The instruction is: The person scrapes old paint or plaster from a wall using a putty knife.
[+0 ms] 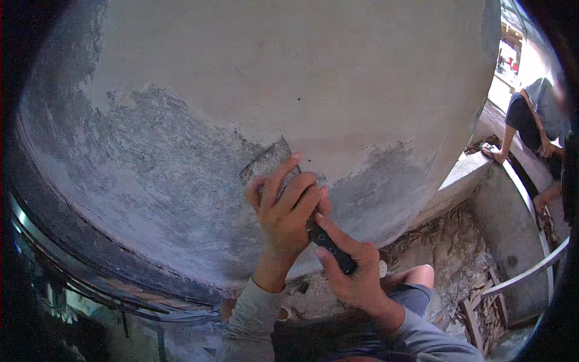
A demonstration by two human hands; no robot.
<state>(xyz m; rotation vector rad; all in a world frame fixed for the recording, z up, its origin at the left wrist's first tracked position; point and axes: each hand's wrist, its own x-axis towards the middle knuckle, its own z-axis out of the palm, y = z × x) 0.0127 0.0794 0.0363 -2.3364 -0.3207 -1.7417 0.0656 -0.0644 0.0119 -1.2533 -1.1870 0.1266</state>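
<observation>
A wide-bladed scraper [267,159] rests with its blade edge against a large curved surface [362,72], pale cream above and scraped to patchy grey below. My left hand [283,208] is closed over the blade, its fingers pressed on the flat near the edge. Below and to the right, my right hand [359,274] wraps the scraper's black handle [333,250]. The blade lies along the border between the pale coat and the bare grey patch [181,145]. Part of the blade is hidden under my left fingers.
Another person [534,120] is at the far right, one hand on a ledge. Wooden pieces [472,323] and crumpled brown debris [440,253] lie at the lower right, beside a curved pale strip [525,268]. A dark rim [120,256] borders the surface at lower left.
</observation>
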